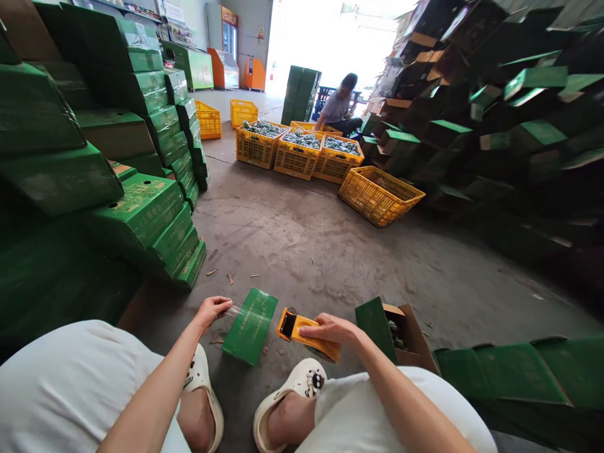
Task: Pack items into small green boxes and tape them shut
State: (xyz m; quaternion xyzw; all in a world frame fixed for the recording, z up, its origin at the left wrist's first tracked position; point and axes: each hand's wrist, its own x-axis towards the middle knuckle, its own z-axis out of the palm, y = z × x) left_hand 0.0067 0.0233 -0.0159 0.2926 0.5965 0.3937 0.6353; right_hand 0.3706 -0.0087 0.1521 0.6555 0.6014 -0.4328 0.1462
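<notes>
A closed green carton [251, 327] sits on the floor between my feet, tilted in view. My left hand [213, 311] pinches the loose end of a strip of clear tape [240, 311], which reaches over the carton's top. On the carton's other side, my right hand [330, 331] grips a yellow tape dispenser [309, 335], its dark front end pointing toward the carton. To the right stands an open carton [416, 333] with small wrapped items inside, its green flap raised.
Stacked green cartons [141, 207] rise on the left, and a heap of boxes [472, 145] fills the right. Yellow crates [297, 165] with wrapped items stand ahead near a seated person [337, 107]. A tilted yellow crate [380, 198] lies nearer. Scraps dot the floor.
</notes>
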